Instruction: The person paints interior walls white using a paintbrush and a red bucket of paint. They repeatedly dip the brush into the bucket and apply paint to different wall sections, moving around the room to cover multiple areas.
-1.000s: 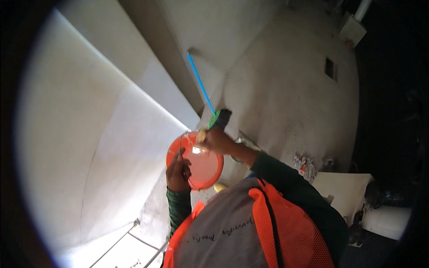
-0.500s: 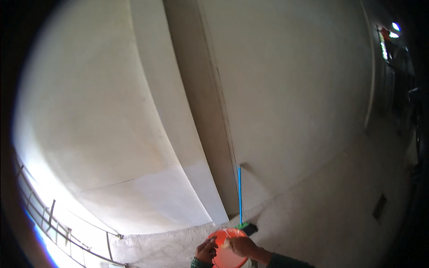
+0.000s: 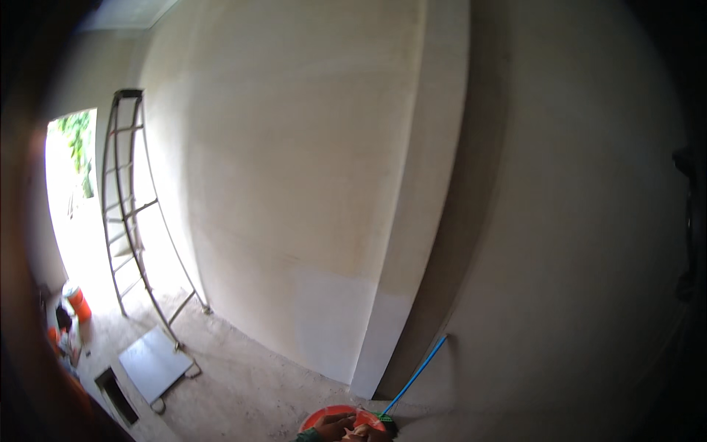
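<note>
Best steady left hand [image 3: 331,426] and right hand [image 3: 371,435] over the red bucket [image 3: 324,412], lower centre; their grips I cannot tell.

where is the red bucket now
The bucket is bottom centre in the head view, partly hidden by the left hand and right hand, left of the broom.

The camera sits on the person's head and looks out from up there. It faces a big wall [image 3: 294,184], with the floor [image 3: 243,376] down low and a bit of ceiling [image 3: 125,13] at the top left. The left hand [image 3: 333,427], the right hand [image 3: 370,435] and the red tub [image 3: 324,411] are near, cut off by the bottom edge. The ladder [image 3: 127,217] and bright doorway [image 3: 74,214] are farther off, on the left. The round lens bends straight lines, and the corners look dark.
</note>
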Demonstrator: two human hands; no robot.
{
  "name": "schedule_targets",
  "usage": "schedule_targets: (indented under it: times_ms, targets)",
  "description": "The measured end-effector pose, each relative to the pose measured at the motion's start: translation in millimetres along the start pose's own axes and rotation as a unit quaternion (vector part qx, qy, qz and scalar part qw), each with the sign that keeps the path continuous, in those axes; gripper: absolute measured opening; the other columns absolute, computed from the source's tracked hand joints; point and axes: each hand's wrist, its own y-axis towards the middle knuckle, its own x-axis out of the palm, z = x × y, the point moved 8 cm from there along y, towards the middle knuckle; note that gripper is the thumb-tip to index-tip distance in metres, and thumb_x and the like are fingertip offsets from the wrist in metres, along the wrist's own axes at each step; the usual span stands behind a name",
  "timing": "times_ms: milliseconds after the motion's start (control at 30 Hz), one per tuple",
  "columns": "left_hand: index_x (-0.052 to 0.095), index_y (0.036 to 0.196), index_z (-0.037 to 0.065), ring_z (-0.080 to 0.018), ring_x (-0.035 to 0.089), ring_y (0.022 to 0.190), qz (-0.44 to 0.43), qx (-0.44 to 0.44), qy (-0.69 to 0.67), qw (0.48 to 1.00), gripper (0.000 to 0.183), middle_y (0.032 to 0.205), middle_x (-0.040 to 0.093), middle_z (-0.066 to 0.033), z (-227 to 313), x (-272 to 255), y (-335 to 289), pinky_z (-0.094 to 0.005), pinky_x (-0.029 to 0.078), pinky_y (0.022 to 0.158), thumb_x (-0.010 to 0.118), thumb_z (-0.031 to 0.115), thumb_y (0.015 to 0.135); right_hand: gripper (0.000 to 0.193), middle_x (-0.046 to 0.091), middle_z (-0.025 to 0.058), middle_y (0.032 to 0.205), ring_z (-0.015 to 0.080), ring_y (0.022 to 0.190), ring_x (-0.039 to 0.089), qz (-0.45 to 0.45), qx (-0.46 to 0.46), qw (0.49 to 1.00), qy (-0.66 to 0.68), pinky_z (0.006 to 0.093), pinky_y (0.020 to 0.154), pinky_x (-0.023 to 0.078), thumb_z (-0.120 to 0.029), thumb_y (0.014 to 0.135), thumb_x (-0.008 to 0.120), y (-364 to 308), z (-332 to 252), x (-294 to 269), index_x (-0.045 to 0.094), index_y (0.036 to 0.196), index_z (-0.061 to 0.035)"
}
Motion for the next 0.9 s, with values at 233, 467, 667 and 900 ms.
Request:
schedule_targets:
  times_ms: [233, 467, 667, 900]
  targets:
    - [0.069, 0.126, 0.004, -0.0059, 0.058, 0.067, 0.06, -0.031, -0.052, 0.996, 0.033, 0.089, 0.069, 0.0016, 29.9, -102.5, -80.0, -0.0226, 0.047, 0.059, 0.068, 0.025, 0.101, 0.027, 0.069, 0.0073, 0.084, 0.0251, 0.074, 0.065, -0.018, -0.121, 0.991, 0.061, 0.0364, 0.069, 0.053, -0.011, 0.096, 0.061, -27.3, 3.1, 125.6, 0.065, 0.123, -0.0073]
    - [0.058, 0.14, 0.0, -0.0048, 0.055, 0.073, 0.051, 0.076, 0.035, 0.995, 0.046, 0.093, 0.065, 0.0002, 31.3, -137.6, -196.3, -0.022, 0.046, 0.063, 0.064, 0.026, 0.102, 0.02, 0.069, 0.0053, 0.076, 0.0155, 0.065, 0.069, 0.041, 0.201, 0.943, 0.263, 0.0332, 0.059, 0.056, -0.017, 0.096, 0.07, -95.0, -46.1, 138.0, 0.064, 0.094, 0.0017]
    - [0.046, 0.15, -0.003, -0.0044, 0.05, 0.074, 0.058, 0.075, 0.048, 0.994, 0.058, 0.091, 0.057, 0.002, 83.1, -134.9, -269.6, -0.0219, 0.043, 0.063, 0.065, 0.024, 0.102, 0.042, 0.07, 0.0128, 0.082, 0.0238, 0.067, 0.07, 0.162, 0.339, 0.815, 0.44, 0.0352, 0.057, 0.056, -0.042, 0.101, 0.062, -104.8, -62.5, 138.1, 0.062, 0.1, -0.0004]
    - [0.043, 0.15, -0.008, -0.0075, 0.054, 0.08, 0.121, 0.141, 0.083, 0.979, 0.068, 0.089, 0.058, -0.0009, 130.9, -121.8, -344.5, -0.0248, 0.048, 0.074, 0.069, 0.032, 0.1, 0.042, 0.069, 0.0098, 0.089, 0.0279, 0.079, 0.067, 0.051, 0.406, 0.561, 0.72, 0.044, 0.072, 0.055, -0.052, 0.097, 0.059, -98.5, -84.1, 163.6, 0.066, 0.102, -0.0101]
